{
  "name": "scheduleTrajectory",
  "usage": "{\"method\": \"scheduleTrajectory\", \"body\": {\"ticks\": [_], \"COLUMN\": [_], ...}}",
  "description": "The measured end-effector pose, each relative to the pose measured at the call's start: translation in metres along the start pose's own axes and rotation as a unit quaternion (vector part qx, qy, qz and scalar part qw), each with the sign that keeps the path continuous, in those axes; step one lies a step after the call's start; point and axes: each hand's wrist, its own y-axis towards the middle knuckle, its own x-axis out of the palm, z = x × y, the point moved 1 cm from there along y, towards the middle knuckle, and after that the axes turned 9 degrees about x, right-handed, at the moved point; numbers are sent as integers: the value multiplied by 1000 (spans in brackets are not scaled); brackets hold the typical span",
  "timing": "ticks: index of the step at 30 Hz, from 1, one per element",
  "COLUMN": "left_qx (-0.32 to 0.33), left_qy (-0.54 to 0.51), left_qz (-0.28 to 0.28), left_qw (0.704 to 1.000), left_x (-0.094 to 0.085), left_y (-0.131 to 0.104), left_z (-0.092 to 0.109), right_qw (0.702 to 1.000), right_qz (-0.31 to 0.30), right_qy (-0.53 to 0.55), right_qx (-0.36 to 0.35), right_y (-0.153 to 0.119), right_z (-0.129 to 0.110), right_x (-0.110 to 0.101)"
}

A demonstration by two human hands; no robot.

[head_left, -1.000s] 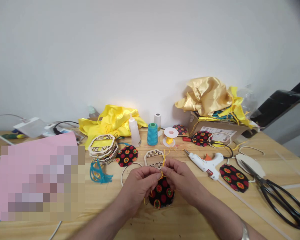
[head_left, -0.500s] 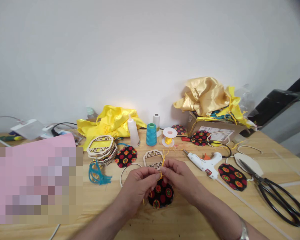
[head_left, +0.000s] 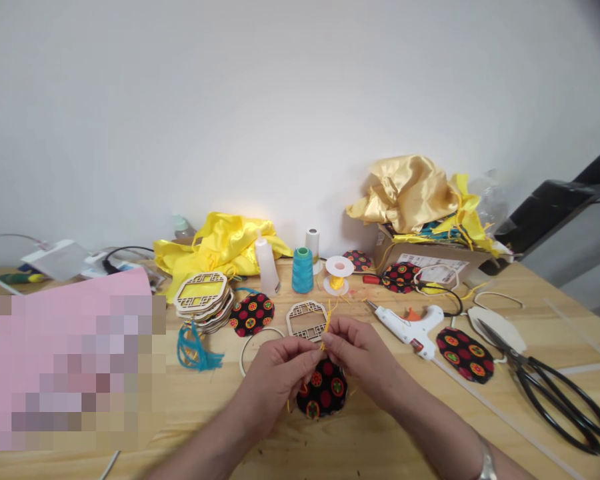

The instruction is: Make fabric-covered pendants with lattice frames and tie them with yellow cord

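Both hands meet low in the middle of the view. My left hand pinches a yellow cord between thumb and forefinger. My right hand grips the same cord just beside it, and a loose end sticks up above the fingers. Under the fingertips is a round black fabric piece with red and orange flowers, partly covered by the hands. Behind the hands lies a pale wooden lattice frame. A white ring shows beside my left hand.
A glue gun and black-handled scissors lie on the right. Further back stand a teal thread cone, a yellow cord spool, a bottle and a fabric-topped box. Stacked lattice frames sit left.
Both hands stay nearly in place at the yellow cord. The cord's strands have shifted slightly around the fingers.
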Motion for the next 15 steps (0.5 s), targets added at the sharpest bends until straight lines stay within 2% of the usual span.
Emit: {"method": "scheduleTrajectory", "body": {"ticks": [12, 15], "left_qx": [10, 15], "left_qy": [1, 6], "left_qz": [7, 7], "left_qw": [1000, 1000], "left_x": [-3, -3], "left_y": [1, 2], "left_z": [-3, -4], "right_qw": [997, 998], "right_qz": [-57, -52], "right_qy": [19, 7], "right_qx": [41, 42], "right_y": [0, 0], "right_z": [1, 0], "right_x": [-2, -3]}}
